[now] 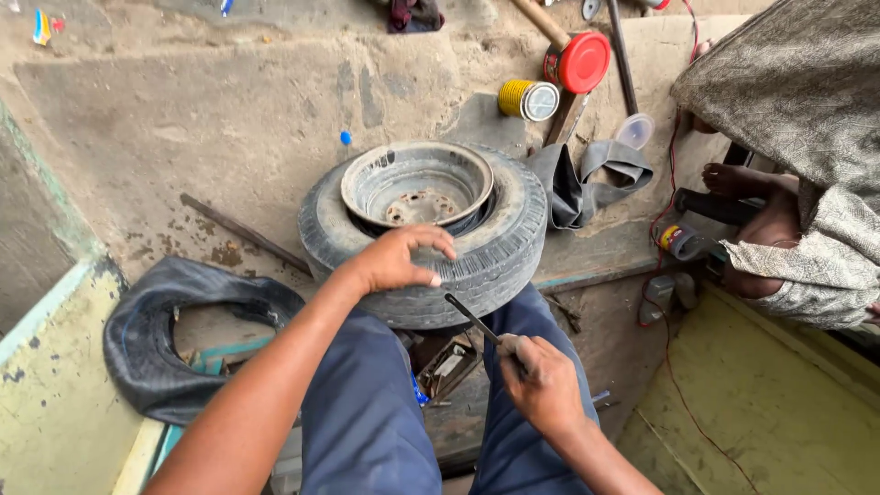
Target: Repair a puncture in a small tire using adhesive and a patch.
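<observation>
On a worn, stained concrete floor, the right hand point(543, 380) is clamped around a thin dark metal rod point(470, 318). The left hand point(396, 260), fingers curled, presses the ribbed grey rubber tyre point(500, 246) just beyond, dished rusty steel rim point(417, 182) inside.

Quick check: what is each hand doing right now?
Left hand: open, resting flat on the tyre.
Right hand: closed on a thin dark tool, tip at the tyre.
</observation>
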